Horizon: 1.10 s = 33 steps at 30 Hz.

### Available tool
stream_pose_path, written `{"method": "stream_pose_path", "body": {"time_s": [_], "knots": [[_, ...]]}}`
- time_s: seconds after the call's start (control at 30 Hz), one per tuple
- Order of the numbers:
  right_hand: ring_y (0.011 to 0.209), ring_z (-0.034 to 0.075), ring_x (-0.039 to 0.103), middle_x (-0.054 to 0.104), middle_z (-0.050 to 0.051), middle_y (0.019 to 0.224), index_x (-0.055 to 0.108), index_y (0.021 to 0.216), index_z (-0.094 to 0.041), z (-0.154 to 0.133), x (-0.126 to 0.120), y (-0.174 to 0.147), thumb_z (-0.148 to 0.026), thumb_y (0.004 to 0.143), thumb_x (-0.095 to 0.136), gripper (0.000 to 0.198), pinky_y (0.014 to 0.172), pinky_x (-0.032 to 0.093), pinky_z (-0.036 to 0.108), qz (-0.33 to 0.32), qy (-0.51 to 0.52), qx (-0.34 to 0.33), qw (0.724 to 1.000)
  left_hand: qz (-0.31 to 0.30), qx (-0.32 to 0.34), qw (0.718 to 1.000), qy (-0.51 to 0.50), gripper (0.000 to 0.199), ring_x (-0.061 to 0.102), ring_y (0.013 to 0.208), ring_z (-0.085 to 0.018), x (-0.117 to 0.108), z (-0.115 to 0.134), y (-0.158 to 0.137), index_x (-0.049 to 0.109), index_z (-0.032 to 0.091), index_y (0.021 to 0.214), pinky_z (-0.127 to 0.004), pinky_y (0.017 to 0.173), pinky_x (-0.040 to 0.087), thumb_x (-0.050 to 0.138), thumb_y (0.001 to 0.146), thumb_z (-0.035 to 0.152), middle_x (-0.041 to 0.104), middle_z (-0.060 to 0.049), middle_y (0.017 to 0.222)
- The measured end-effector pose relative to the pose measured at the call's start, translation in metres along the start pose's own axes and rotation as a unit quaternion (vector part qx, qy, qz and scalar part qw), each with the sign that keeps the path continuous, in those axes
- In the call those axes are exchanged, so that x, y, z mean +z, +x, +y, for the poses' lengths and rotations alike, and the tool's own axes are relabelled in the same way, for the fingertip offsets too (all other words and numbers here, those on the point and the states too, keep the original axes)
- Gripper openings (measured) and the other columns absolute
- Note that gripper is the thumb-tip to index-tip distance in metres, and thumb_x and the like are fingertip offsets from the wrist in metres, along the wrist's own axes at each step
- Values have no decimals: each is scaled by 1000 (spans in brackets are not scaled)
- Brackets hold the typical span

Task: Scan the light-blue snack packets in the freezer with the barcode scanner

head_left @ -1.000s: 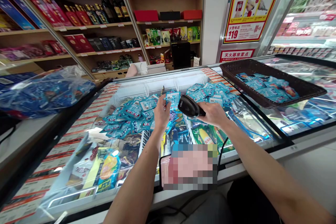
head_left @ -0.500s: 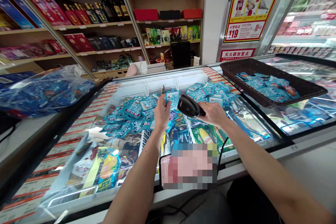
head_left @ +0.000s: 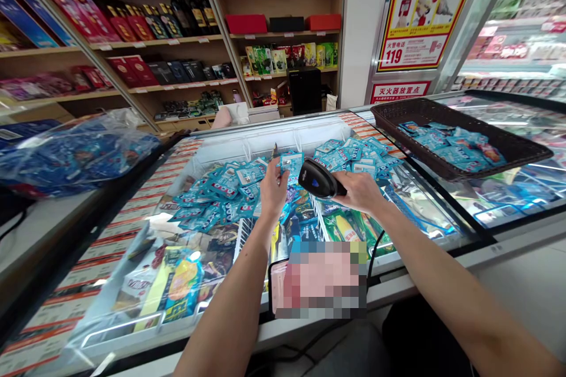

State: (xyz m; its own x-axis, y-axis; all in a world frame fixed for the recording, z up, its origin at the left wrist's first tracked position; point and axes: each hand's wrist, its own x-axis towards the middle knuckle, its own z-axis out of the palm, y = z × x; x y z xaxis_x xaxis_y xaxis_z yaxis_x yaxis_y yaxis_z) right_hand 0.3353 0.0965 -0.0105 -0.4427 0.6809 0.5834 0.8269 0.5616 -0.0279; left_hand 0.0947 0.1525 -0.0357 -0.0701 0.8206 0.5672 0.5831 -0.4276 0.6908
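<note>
Blue packet (head_left: 293, 162) pinched in left hand (head_left: 273, 187), black scanner (head_left: 325, 180) gripped in right hand (head_left: 360, 190).
Held up over glass-topped freezer (head_left: 395, 296), between left packet heap (head_left: 223, 188) and right packet heap (head_left: 349, 154); close beside scanner nose, cannot tell if touching. Left fingers pinching packet by its left edge; right fingers wrapped around scanner handle, trigger finger hidden, cannot tell if pressed. To do well: keep printed label (head_left: 288, 163) flat and facing scanner window, fingertips off label, both wrists steady. Blue light (head_left: 315, 182) showing on scanner top. Mind edges: phone (head_left: 277, 291) and dark cable (head_left: 374, 252) at near freezer edge, cable running below right forearm, could snag. Brown basket (head_left: 522, 146) with more packets well off to right, raised rim. Tight sideways between heaps; likely more room upward and toward near-left glass.
</note>
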Motion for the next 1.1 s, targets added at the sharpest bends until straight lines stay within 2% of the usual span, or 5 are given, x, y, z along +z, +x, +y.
{"method": "stream_pose_path", "body": {"time_s": [0.3, 0.67, 0.77, 0.9, 1.1], "knots": [[66, 16, 60, 68, 4, 81, 59, 102, -18, 2, 0, 0, -42, 79, 53, 33, 55, 31, 27, 34, -14, 33, 999, 24, -4, 998, 50, 48, 56, 71, -13, -7, 8, 0, 40, 19, 129, -28, 70, 46, 48, 84, 35, 58, -3, 82], [62, 17, 58, 66, 5, 75, 61, 96, -18, 7, -5, 3, -43, 77, 53, 32, 55, 29, 27, 61, -60, 164, 983, 82, -52, 960, 262, 61, 39, 124, -32, -26, 1, 4, 28, 11, 139, -47, 100, 35, 45, 82, 25, 41, -21, 135], [62, 17, 57, 66, 5, 76, 60, 95, -19, 7, -3, 3, -44, 78, 51, 32, 55, 29, 27, 45, -64, 161, 984, 31, 31, 948, 316, 51, 31, 131, -31, -24, 11, 0, 37, 21, 136, -49, 103, 29, 43, 85, 27, 33, -14, 144], [62, 17, 57, 66, 5, 76, 60, 93, -19, 8, -2, 2, -44, 78, 52, 31, 55, 29, 27, 48, -64, 152, 985, -142, 171, 924, 311, 36, 34, 130, -25, -14, 17, -4, 54, 30, 121, -47, 108, 21, 39, 89, 34, 46, -4, 137], [60, 17, 57, 65, 4, 73, 60, 93, -20, 8, -2, 2, -42, 77, 53, 29, 54, 29, 27, 59, -63, 144, 986, -174, 160, 928, 288, 33, 49, 115, -24, -8, 10, -7, 62, 26, 108, -48, 103, 24, 36, 90, 37, 63, -6, 114]]}}
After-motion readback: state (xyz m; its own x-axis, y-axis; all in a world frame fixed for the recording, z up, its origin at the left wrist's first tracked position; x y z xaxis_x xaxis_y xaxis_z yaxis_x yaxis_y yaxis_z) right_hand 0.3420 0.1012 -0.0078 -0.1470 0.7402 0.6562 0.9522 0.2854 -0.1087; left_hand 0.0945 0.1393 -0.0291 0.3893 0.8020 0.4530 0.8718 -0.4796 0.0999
